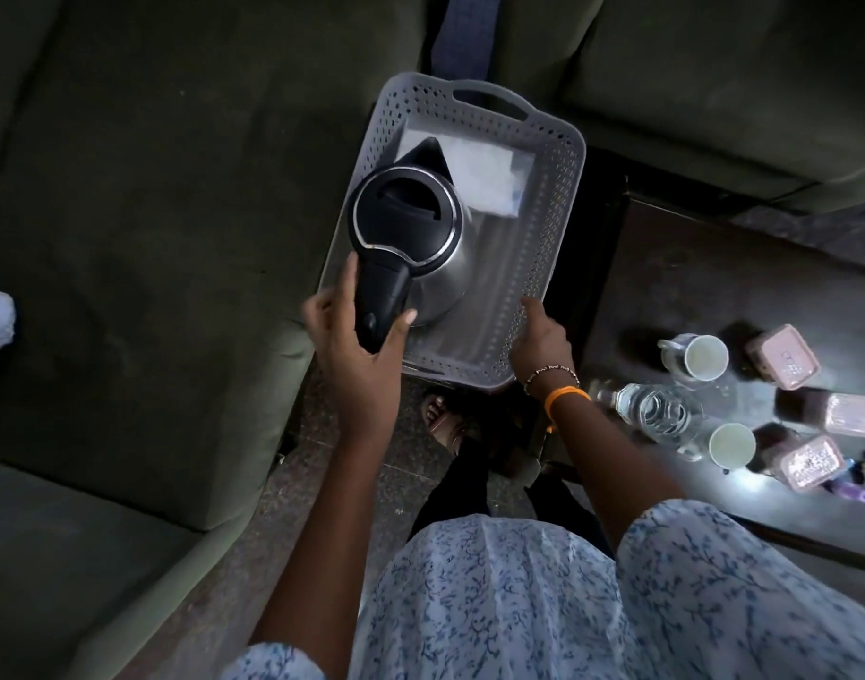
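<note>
A steel electric kettle [445, 267] with a black lid and black handle sits in or just above the near left part of a grey perforated plastic basket [543, 228]. My left hand [356, 346] grips the kettle's handle, thumb on one side and fingers on the other. My right hand [538, 336] holds the basket's near right rim, thumb over the edge. A white folded packet [479, 174] lies in the basket's far end. The basket hangs between a sofa and a table.
A dark green sofa [150, 188] fills the left and top. At right, a dark table [690, 296] carries two white cups [705, 355], a glass water bottle [661, 409] and several pink lidded containers [852, 414]. My foot [440, 419] stands on the tiled floor below.
</note>
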